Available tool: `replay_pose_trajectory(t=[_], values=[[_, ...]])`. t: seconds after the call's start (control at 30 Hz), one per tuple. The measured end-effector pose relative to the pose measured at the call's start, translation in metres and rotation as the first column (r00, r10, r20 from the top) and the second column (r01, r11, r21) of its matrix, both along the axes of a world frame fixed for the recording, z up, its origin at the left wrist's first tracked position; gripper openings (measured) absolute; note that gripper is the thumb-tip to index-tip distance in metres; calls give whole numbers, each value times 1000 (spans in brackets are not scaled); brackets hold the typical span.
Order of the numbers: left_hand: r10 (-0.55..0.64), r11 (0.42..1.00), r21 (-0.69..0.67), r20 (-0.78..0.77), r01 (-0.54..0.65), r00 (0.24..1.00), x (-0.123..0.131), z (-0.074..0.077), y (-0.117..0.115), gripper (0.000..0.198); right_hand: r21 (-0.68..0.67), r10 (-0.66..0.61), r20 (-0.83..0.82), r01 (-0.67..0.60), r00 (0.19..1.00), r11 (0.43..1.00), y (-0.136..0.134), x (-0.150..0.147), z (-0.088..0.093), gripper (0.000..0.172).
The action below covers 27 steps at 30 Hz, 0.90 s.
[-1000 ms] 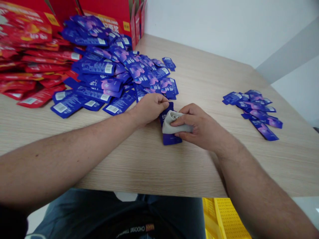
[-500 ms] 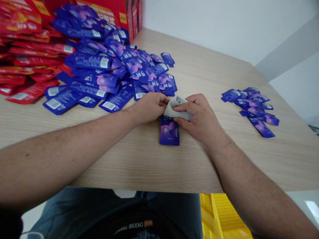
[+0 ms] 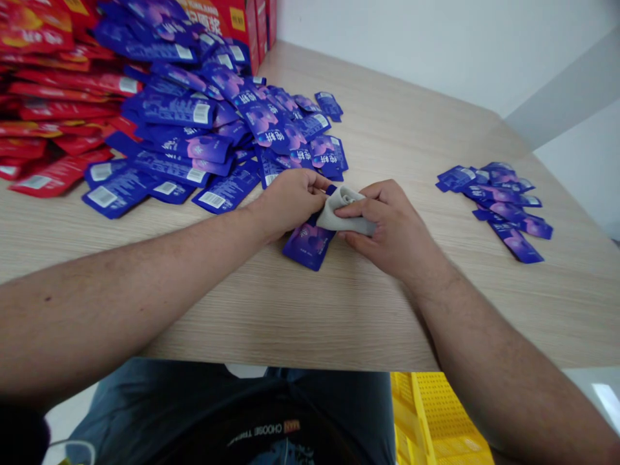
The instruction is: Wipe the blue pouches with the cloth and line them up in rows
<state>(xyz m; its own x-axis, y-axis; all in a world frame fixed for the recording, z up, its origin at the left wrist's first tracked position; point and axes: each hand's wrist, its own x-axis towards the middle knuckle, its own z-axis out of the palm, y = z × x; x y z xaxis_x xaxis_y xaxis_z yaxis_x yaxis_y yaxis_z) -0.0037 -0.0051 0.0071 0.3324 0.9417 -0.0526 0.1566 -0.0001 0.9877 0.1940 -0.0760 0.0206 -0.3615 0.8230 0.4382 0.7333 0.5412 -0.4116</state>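
Observation:
My left hand (image 3: 290, 203) pinches the upper end of a blue-purple foil sachet (image 3: 309, 244), whose lower part lies tilted on the wood-look table (image 3: 334, 323). A crumpled grey cloth (image 3: 347, 210) wraps around the sachet's upper part, held in the fingers of my right hand (image 3: 387, 223). The two hands are close together, with the cloth between them and touching my left fingertips. Much of the sachet's top is hidden by the cloth and fingers.
A large heap of blue sachets (image 3: 203, 129) lies beyond my left hand, beside red sachets (image 3: 62, 97) and a red carton (image 3: 227, 19). A smaller blue group (image 3: 498, 206) lies at right. A yellow crate (image 3: 436, 413) stands below the table edge.
The sachet has swung from upright to tilted, its lower end now pointing left. The cloth sits further along it, and both hands stay on it.

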Motion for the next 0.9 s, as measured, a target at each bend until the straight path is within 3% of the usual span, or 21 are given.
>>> replay_pose_trajectory(t=[0.1, 0.2, 0.37, 0.43, 0.5, 0.57, 0.63, 0.77, 0.83, 0.9], values=[[-57, 998, -36, -28, 56, 998, -3, 1, 2, 5, -14, 1, -1, -1, 1000, 1000, 1, 2, 0, 32], [-42, 997, 56, -141, 50, 989, -4, 4, 1, 8, 9, 0, -11, 0, 1000, 1000, 0, 2, 2, 30], [119, 976, 199, -165, -86, 979, -2, 3, -2, 14, -13, -6, -51, 5, 999, 1000, -3, -3, 2, 30], [183, 966, 209, -134, -152, 974, -2, 0, 0, 18, -100, 74, -62, -80, 995, 992, -5, -6, 3, 30], [221, 959, 202, -101, -198, 970, -2, -1, 2, 22, -256, 225, -67, -235, 972, 938, -8, -7, 5, 30], [237, 958, 185, -69, -221, 969, -2, -2, 4, 26, -407, 359, -77, -358, 930, 840, -10, -6, 8, 30], [233, 960, 171, -49, -222, 971, -1, -3, 5, 28, -446, 396, -78, -387, 915, 807, -9, -3, 9, 30], [201, 967, 170, -56, -189, 978, -1, -3, 6, 23, -169, 161, -76, -172, 984, 970, 1, 3, 6, 28], [195, 967, 178, -60, -182, 979, -1, -3, 5, 21, -63, 75, -102, -81, 992, 995, 5, 4, 4, 28], [188, 969, 175, -58, -176, 980, -2, -2, 4, 19, -112, 135, -104, -147, 985, 983, 6, 5, 5, 26]])
